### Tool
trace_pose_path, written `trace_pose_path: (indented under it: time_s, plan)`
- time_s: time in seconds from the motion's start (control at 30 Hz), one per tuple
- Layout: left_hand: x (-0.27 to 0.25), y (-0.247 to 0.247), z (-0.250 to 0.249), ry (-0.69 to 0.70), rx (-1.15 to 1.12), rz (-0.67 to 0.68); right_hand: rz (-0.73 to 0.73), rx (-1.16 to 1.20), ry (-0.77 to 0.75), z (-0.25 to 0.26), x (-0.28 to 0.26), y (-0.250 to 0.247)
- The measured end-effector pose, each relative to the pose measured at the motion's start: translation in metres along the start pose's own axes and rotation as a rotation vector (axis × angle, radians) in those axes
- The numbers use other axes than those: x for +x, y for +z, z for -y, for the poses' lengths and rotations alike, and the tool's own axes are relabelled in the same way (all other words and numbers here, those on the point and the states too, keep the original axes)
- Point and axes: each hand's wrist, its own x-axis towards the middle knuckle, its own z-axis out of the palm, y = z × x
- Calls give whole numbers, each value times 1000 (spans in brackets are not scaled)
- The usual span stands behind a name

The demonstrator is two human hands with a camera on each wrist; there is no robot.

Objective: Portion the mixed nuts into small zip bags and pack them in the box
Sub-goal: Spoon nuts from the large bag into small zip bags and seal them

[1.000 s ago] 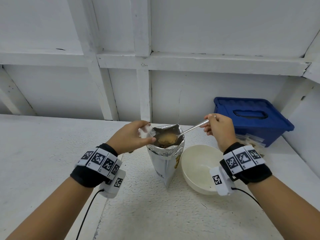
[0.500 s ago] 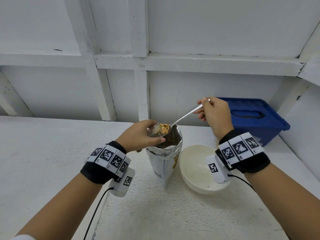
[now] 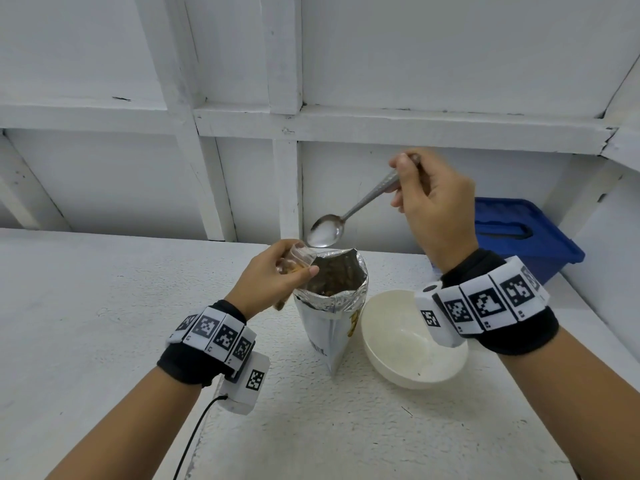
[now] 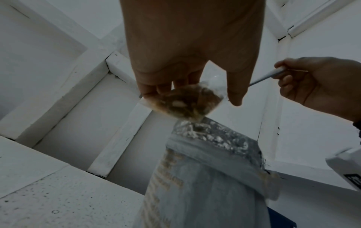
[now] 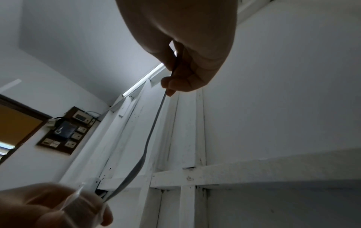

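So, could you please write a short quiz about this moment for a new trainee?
1. True or false: the spoon is loaded with nuts.
2. Which hand holds the small zip bag? A) left hand B) right hand
3. Fill in: the white bowl stands beside the open ____ pouch.

Key: 1. False, it looks empty. 2. A. 3. foil.

Head view looks down; both wrist views look up, close, sharing the spoon [image 3: 353,209].
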Motion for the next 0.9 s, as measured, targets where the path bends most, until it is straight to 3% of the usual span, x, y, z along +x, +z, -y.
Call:
trace_pose_path:
  time_s: [0.1,0.27,0.5,0.9]
  plan:
    - [-1,-2,2,-8,-2,16,3,-56,86,-16,-7,-5]
    - [0,0,6,-46,2,73,351,-212,111,-40,-43,12]
    - [1,-2,8,-48,5,83,618,-285,54,-55,-71,41]
    - [-2,-1,6,-40,26,113,558,-212,382,-49,-69,39]
